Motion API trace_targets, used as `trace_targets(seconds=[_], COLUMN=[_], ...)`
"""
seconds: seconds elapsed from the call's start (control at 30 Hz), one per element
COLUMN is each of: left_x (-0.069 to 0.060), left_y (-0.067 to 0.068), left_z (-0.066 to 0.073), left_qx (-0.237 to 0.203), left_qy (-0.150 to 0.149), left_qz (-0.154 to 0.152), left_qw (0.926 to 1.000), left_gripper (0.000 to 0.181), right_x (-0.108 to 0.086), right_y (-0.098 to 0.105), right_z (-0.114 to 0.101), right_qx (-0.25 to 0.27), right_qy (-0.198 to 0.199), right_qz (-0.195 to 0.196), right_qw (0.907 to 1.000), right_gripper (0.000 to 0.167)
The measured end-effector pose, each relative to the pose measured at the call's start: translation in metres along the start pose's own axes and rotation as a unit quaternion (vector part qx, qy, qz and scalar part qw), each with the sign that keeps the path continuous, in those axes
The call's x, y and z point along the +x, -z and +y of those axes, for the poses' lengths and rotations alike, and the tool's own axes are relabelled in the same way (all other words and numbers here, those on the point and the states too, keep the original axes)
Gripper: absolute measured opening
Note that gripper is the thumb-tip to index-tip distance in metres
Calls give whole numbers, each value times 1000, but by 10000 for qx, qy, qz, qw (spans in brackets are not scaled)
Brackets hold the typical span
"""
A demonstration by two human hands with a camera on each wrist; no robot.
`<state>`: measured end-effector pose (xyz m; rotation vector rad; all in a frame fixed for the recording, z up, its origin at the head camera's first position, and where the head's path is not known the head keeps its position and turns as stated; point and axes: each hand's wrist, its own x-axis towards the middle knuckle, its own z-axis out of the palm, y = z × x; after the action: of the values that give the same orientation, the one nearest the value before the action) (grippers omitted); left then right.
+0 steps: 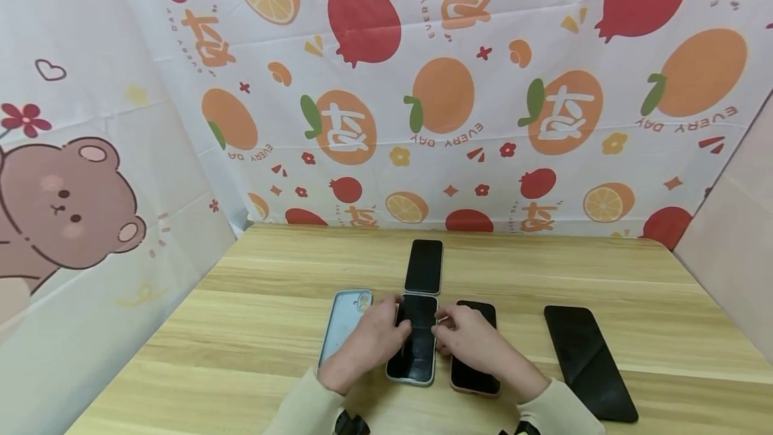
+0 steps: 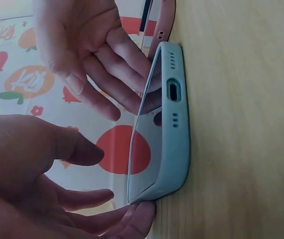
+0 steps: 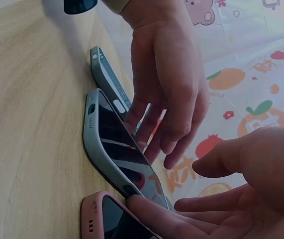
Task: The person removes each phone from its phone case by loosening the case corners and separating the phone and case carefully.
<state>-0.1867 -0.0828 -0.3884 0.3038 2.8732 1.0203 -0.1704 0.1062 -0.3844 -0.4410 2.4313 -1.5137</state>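
Note:
A phone in a pale blue-green case (image 1: 417,354) lies screen up on the table, its port end toward the left wrist camera. My left hand (image 1: 377,331) is at its left edge, fingertips touching the case side and thumb raised over the screen. On the opposite edge my right hand (image 1: 474,341) touches the case with its fingertips, thumb lifted. In the right wrist view the fingers of the right hand (image 3: 216,199) look extended along the phone (image 3: 117,144). A thin clear sheet edge shows on top of the phone (image 2: 174,144) in the left wrist view.
An empty light blue case (image 1: 343,321) lies left of the phone. Beyond the phone is another dark phone (image 1: 425,266). A phone in a pink case (image 1: 474,381) sits under my right hand, and a larger black slab (image 1: 588,361) lies farther right. Printed cloth (image 1: 386,119) hangs behind.

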Motion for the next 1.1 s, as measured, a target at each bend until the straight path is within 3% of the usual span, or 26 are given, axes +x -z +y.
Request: trace_targets(seconds=[0.27, 0.4, 0.53, 0.67, 0.73, 0.83, 1.1], left_x=[1, 2, 4, 3, 1, 0, -2], left_y=[-3, -2, 0, 3, 4, 5, 9], left_z=[-1, -3, -7, -11, -12, -13, -12], left_qx=[-238, -630, -1235, -1877, -2099, -2402, -3512], left_qy=[-11, -4, -184, -199, -59, 74, 215], left_qz=[195, 197, 153, -322, -522, -593, -810], left_qw=[9995, 9978, 9921, 9815, 9763, 9689, 9325], left_gripper=[44, 48, 47, 33, 29, 33, 41], right_x=[1, 1, 1, 1, 1, 1, 2], right_y=[1, 1, 1, 1, 1, 1, 6], right_z=[1, 1, 3, 4, 4, 3, 3], right_qx=[329, 462, 581, 658, 683, 727, 1026], right_qy=[-107, -149, -138, -118, -130, -151, -139], right_qz=[-161, -198, -229, -300, -328, -281, 66], right_qw=[9993, 9986, 9980, 9973, 9970, 9968, 9946], right_gripper=[38, 39, 40, 40, 41, 43, 48])
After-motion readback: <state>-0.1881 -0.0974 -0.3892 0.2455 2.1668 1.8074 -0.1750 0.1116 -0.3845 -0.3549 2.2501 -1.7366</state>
